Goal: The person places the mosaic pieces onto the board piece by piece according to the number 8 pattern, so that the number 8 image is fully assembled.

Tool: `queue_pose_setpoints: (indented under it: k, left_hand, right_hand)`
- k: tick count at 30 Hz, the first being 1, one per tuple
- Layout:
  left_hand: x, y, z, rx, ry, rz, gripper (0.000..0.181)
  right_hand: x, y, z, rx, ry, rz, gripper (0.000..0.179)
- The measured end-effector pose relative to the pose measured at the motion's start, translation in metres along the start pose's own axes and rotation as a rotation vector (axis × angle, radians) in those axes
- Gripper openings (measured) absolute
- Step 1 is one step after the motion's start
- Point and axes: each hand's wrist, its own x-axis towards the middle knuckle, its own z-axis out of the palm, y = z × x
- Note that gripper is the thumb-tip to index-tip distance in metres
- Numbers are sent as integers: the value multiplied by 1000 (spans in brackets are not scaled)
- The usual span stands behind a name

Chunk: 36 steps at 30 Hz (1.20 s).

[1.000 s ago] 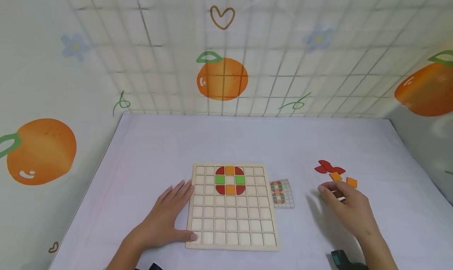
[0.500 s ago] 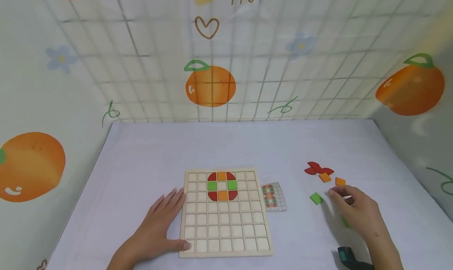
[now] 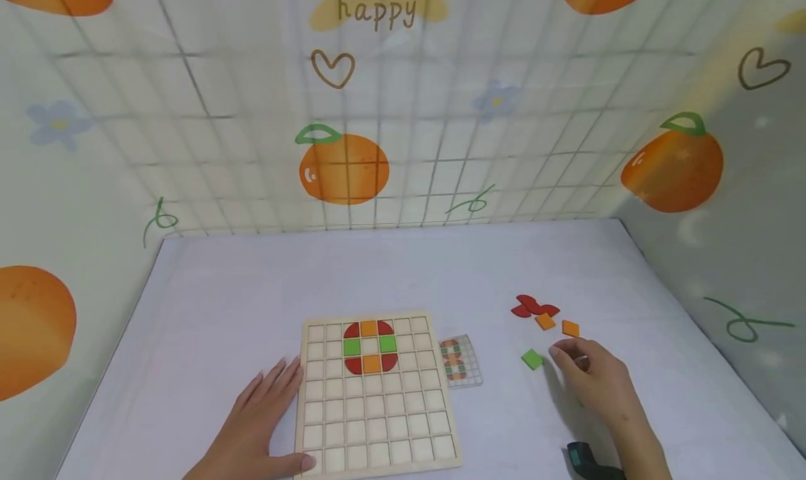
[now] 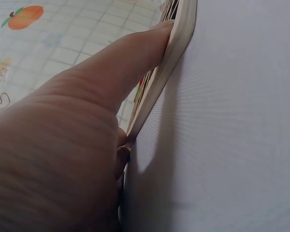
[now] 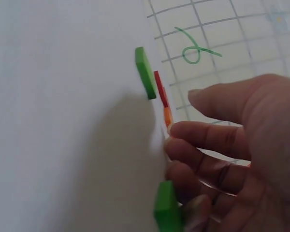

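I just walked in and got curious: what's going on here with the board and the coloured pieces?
A person is arranging coloured pieces on a gridded board. Their left hand rests along its left edge, and their right hand hovers near the loose pieces, with nothing visible between thumb and index finger. Red pieces and orange tiles lie beyond it. On the board, eight pieces form a ring around one bare square. A card beside it shows a similarly coloured pattern.

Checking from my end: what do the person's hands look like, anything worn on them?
The left hand and right hand are bare, with no gloves or sleeves showing. Beside the right forearm is a dark, curved device with a teal patch; whether it is worn, I cannot tell.
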Motion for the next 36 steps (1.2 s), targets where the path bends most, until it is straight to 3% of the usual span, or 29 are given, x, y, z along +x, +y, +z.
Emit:
queue_pose_setpoints:
  k: [8, 20, 23, 27, 29, 31, 36]
  left_hand:
    - [-9, -7, 7, 88, 43, 4, 127]
    - [-8, -10, 8, 84, 141, 121, 119]
    - [-6, -5, 9, 74, 131, 110, 119]
    - [-6, 0, 7, 45, 69, 44, 123]
    - [-6, 2, 5, 41, 43, 11, 124]
    - [-6, 3, 3, 44, 28, -9, 125]
    - [-4, 2, -1, 23, -4, -25, 125]
  right_hand:
    - [-4, 0, 7, -6, -24, -7, 41]
    - [-2, -1, -5, -23, -89, -61, 44]
    - [-3, 3, -9, -28, -57, -74, 44]
    - [-6, 7, -13, -35, 63, -89, 40]
    - [-6, 9, -15, -32, 109, -72, 41]
    - [-5, 11, -16, -26, 105, -22, 45]
    - [-2, 20, -21, -61, -48, 152, 57]
